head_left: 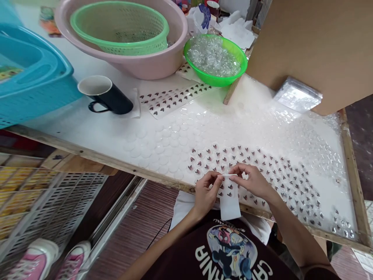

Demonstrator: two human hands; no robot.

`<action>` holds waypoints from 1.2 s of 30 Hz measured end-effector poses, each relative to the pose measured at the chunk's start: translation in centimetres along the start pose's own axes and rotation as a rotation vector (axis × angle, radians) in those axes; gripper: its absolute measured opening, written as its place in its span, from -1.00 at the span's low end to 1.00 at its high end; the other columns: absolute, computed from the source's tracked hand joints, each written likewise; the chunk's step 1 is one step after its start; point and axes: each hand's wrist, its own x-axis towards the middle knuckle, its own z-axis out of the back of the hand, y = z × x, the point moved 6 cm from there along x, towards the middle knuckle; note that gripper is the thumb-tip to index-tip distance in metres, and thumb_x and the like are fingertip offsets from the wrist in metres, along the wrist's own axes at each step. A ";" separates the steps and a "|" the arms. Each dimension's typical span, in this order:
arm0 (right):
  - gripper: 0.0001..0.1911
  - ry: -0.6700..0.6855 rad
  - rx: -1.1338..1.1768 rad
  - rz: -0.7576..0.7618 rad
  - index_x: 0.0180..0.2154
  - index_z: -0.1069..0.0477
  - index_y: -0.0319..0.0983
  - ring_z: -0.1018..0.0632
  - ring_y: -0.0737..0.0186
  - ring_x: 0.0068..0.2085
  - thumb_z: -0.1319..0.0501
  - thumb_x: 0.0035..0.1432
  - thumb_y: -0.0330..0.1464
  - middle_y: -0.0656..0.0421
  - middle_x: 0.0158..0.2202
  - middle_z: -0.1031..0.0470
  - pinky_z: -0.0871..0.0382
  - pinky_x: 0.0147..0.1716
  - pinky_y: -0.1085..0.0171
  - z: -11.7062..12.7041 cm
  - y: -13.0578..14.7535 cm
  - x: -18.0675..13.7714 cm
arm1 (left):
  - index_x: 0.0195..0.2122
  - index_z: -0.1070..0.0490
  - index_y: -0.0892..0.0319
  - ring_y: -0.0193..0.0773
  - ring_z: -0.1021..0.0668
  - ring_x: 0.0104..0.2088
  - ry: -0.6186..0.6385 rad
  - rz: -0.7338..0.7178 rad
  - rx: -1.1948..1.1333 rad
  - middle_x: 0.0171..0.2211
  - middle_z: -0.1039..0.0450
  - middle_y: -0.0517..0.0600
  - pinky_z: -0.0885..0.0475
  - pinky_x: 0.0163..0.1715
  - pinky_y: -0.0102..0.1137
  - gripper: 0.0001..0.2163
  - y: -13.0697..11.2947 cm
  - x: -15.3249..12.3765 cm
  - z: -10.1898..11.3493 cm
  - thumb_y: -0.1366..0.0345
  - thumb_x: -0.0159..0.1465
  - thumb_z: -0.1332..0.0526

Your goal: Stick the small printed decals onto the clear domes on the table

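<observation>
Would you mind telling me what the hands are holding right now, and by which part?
Both hands, left hand and right hand, pinch a white paper strip by its top edge, one at each upper corner; the rest hangs down.

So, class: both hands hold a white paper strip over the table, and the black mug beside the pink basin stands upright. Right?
Not quite. The head view shows the black mug lying on its side, not upright. It is beside the pink basin, and the left hand and right hand do hold the white paper strip.

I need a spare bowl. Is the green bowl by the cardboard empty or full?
Full. The green bowl is heaped almost to its rim with small clear domes, glinting above the green wall.
</observation>
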 end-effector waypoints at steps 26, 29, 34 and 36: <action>-0.61 -0.063 0.142 0.038 0.02 -0.21 -0.12 -0.53 0.21 -0.21 -0.24 0.18 -0.29 0.20 -0.27 -0.51 -0.37 -0.12 0.16 -0.9 1.9 1.4 | -0.57 -0.26 0.17 -0.38 -0.25 -0.57 -0.059 -0.056 0.091 -0.63 -0.21 -0.15 -0.20 -0.53 -0.46 -0.59 -0.1 -0.1 0.2 0.01 0.30 -0.21; -0.55 0.056 0.086 0.006 0.07 -0.18 -0.11 -0.54 0.18 -0.17 -0.26 0.19 -0.26 0.15 -0.20 -0.53 -0.37 -0.10 0.13 -1.0 2.3 1.5 | -0.55 -0.28 0.17 -0.38 -0.26 -0.56 -0.067 -0.056 0.076 -0.62 -0.22 -0.14 -0.21 -0.53 -0.45 -0.61 0.0 -0.1 0.3 0.03 0.32 -0.20; -0.60 0.119 0.105 0.000 0.03 -0.19 -0.11 -0.53 0.19 -0.24 -0.24 0.19 -0.29 0.21 -0.31 -0.51 -0.39 -0.16 0.15 -1.0 2.8 1.3 | -0.55 -0.26 0.16 -0.38 -0.22 -0.56 -0.068 -0.055 0.071 -0.62 -0.17 -0.16 -0.19 -0.53 -0.45 -0.60 -0.2 -0.1 0.5 0.01 0.31 -0.19; -0.62 0.056 0.128 0.020 0.00 -0.19 -0.12 -0.53 0.20 -0.25 -0.24 0.18 -0.28 0.21 -0.31 -0.50 -0.40 -0.20 0.16 -0.4 3.0 1.8 | -0.55 -0.26 0.16 -0.38 -0.22 -0.56 -0.071 -0.062 0.072 -0.61 -0.16 -0.16 -0.18 -0.53 -0.45 -0.60 -0.3 -0.1 0.5 0.01 0.31 -0.19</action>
